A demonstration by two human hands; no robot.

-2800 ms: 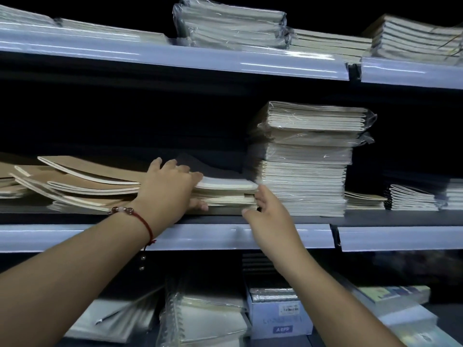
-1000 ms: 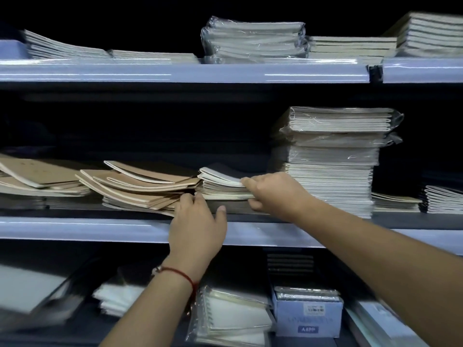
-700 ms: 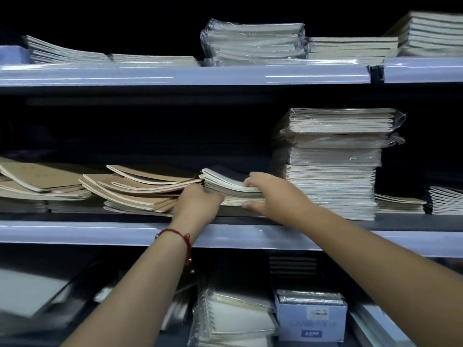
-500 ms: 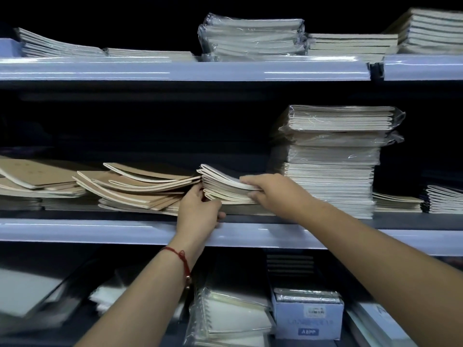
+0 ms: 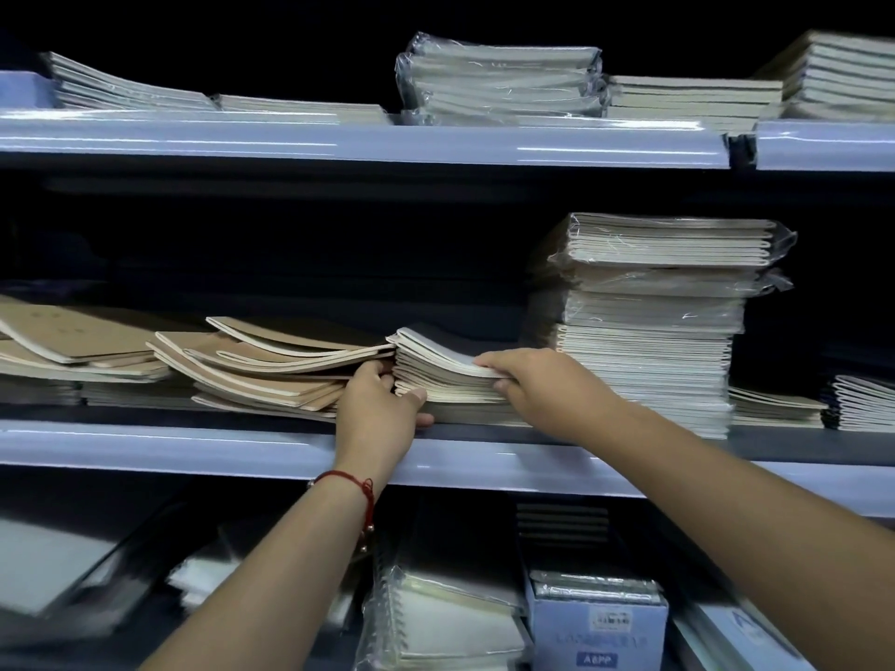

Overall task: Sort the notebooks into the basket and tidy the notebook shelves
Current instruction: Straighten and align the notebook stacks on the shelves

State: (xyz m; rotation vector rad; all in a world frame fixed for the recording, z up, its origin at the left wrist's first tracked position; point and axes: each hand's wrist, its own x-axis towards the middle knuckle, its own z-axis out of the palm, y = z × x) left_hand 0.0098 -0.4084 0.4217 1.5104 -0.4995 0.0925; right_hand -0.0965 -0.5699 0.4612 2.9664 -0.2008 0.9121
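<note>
1. Left hand [image 5: 380,409]: reaches up over the front lip of the middle shelf [image 5: 193,447]. Its grip clamps the left end of the dark-covered notebook stack [image 5: 445,380], thumb along the stack's lower front edge, fingers tucked behind the end. A red cord bracelet [image 5: 346,479] circles the wrist.
2. Right hand [image 5: 537,385]: enters from the lower right, forearm angled upward. Its grip clamps the right part of the same stack, fingertips curled over the top cover's front edge and thumb beneath.
3. Dark-covered notebook stack: lies on the middle shelf, its left end raised and fanned, between the two hands.
4. Brown-covered notebooks [image 5: 271,365]: a loose, skewed pile just left of the dark-covered stack, touching it at the top.
5. Tall wrapped stack [image 5: 649,326]: stands just right of the dark-covered stack, behind the right hand.
6. Top shelf [image 5: 363,140]: above the dark-covered stack, carrying further wrapped packs [image 5: 499,79].
7. Lower shelf items: a spiral-bound pad [image 5: 445,622] and a pale blue box [image 5: 598,632] sit below the dark-covered stack.
8. Change since half a second ago: the left thumb has shifted rightward along the stack's front edge; the right hand stays on the top cover. Nearly three seconds ago the left hand lay flat on top of the stack, and the right hand only touched its right end.
</note>
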